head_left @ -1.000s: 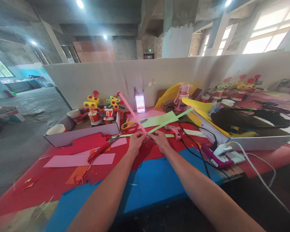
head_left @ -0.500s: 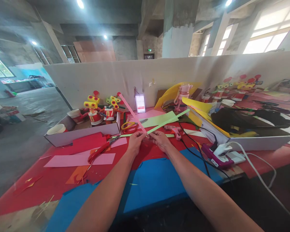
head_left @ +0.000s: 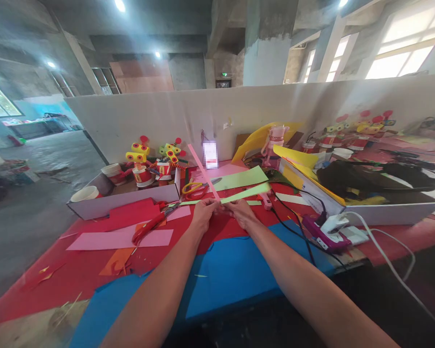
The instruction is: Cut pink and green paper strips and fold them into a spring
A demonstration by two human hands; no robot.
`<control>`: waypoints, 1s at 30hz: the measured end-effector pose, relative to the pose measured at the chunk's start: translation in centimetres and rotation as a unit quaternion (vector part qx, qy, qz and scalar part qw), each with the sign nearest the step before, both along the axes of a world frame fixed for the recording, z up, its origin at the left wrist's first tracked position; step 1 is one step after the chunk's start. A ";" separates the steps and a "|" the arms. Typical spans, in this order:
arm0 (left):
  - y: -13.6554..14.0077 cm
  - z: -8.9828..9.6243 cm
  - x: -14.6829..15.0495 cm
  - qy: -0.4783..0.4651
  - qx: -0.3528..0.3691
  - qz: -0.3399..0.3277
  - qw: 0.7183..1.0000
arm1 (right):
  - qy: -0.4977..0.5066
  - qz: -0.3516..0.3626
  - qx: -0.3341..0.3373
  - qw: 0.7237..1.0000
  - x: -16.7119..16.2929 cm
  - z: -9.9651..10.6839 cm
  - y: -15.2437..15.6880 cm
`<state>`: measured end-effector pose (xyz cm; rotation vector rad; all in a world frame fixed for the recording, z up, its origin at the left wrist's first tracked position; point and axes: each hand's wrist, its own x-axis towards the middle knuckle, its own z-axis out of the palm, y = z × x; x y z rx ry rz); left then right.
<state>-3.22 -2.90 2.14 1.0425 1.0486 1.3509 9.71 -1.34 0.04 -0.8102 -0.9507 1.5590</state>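
Over the red table cover, my left hand (head_left: pixel 206 212) pinches the near end of a pink paper strip (head_left: pixel 202 167), which slants up and away to the left. My right hand (head_left: pixel 241 211) is closed on a light green paper strip (head_left: pixel 247 192) that points out to the right, its far end blurred. The two strips meet between my fingertips, where my fingers hide the join. Just beyond lies a wider green paper sheet (head_left: pixel 244 178). Yellow-handled scissors (head_left: pixel 194 188) lie behind my left hand, and red-handled scissors (head_left: pixel 148 228) to its left.
Paper-cup robot figures (head_left: pixel 139 166) stand in a shallow box (head_left: pixel 130 200) at left. A pink glue gun (head_left: pixel 265 199), black cords and a purple power strip (head_left: pixel 326 237) lie at right. A cluttered white box (head_left: pixel 391 212) is farther right; blue sheeting (head_left: pixel 235 270) covers the near edge.
The green strip's far end has swung down and nearer, now blurred. The pink strip's upper end has shifted slightly right and lower. Both hands stay almost in place.
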 end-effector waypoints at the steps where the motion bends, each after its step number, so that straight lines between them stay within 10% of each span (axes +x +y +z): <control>1: 0.1 -0.2 -0.1 -0.001 0.000 0.002 1.000 | 0.001 0.003 0.002 1.000 0.0 0.0 -0.1; 20: 0.0 -0.1 0.2 -0.010 0.040 -0.044 0.998 | 0.003 -0.095 0.022 0.995 0.1 1.2 -0.2; 30: 0.2 -0.1 -0.2 0.041 0.038 0.036 0.998 | -0.004 -0.006 0.008 1.000 0.2 1.5 -0.4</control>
